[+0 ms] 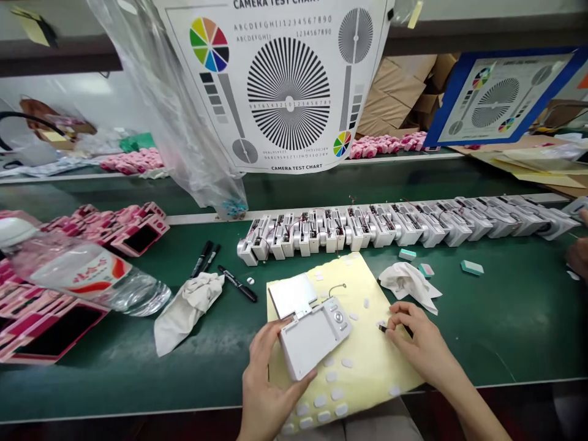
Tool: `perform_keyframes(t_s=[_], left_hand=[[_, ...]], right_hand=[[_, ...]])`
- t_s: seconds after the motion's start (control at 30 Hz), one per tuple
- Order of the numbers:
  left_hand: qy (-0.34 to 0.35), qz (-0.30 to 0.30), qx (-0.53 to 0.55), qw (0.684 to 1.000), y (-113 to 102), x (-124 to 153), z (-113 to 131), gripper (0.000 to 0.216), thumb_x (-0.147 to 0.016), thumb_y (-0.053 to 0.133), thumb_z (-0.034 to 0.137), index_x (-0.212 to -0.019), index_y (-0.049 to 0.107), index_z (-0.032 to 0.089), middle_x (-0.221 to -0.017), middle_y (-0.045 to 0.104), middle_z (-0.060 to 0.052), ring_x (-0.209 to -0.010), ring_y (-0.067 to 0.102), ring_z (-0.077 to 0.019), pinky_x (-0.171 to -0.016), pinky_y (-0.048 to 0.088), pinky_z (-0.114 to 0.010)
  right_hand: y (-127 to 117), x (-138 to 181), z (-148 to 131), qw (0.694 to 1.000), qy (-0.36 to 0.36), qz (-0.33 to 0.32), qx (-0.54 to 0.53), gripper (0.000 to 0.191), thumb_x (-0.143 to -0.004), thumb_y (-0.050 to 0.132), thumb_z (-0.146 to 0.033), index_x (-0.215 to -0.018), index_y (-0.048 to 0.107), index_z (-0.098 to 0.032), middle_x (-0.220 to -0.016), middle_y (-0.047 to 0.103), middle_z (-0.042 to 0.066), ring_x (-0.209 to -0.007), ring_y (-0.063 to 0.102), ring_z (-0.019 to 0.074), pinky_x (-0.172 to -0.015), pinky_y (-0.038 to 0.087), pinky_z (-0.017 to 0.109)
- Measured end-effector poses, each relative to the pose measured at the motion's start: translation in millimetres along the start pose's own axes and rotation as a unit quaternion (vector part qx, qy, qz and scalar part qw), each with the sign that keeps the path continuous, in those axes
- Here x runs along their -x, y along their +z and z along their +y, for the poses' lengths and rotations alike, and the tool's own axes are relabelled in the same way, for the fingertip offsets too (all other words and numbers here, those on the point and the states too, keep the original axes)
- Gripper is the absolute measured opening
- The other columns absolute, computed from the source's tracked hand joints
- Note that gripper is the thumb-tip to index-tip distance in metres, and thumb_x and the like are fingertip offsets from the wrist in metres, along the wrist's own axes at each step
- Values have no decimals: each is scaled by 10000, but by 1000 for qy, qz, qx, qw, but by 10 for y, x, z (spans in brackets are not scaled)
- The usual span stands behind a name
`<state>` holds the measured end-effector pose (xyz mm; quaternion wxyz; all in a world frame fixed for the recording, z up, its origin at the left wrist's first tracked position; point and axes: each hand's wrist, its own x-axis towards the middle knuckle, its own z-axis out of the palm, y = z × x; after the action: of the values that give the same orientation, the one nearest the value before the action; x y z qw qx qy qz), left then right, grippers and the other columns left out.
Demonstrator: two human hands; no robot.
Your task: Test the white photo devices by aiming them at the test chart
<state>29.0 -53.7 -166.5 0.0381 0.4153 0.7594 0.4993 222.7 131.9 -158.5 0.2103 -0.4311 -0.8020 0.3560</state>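
Through my head camera I see my left hand gripping a white compact camera by its near edge, fingers spread across the body, with its flip-out screen panel opened away from me. The camera sits tilted just above a yellow foam sheet, and my grip seems to keep it steady and its back turned up towards me. My right hand rests beside it, its thumb and forefinger pressed together in a pinch on a tiny dark-tipped piece, with my other fingers curled under; the piece is too small for me to identify. Small white pads are scattered over the foam, probably laid there to stay within easy reach. A crumpled white cloth lies just past my right hand, near teal blocks. Beyond the sheet, a long row of partly assembled camera shells stands along the green bench, and another person's hand shows at the far right. To my left are black markers, a second cloth, a water bottle, and pink camera bodies.
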Motion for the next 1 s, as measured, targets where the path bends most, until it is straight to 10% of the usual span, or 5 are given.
perform_keyframes(t_s=[0.37,0.73,1.0], left_hand=[[83,-153,-131,976,-224,-73,-130,641,-657,700,407,-1204,449,185,-1219,547,-170,-1156,500,-361,-844,514,-436],[88,-172,-36,981,-106,116,-445,658,-630,608,664,-1143,566,254,-1132,613,-123,-1175,464,-356,-965,392,-436],[-16,-107,21,994,-58,127,-175,516,-809,343,645,-1025,649,290,-997,678,-86,-1165,496,-299,-1040,310,-462]], right_hand=[[209,-64,-135,981,-136,-16,135,121,-744,519,-195,-832,599,-218,-1005,595,119,-959,555,314,-776,453,485],[358,-81,-148,979,-115,-65,157,200,-820,454,-280,-768,634,-209,-971,605,122,-919,586,280,-744,519,420],[286,-128,-147,979,-100,-106,146,254,-840,448,-354,-710,625,-228,-977,594,113,-888,601,251,-671,540,344]])
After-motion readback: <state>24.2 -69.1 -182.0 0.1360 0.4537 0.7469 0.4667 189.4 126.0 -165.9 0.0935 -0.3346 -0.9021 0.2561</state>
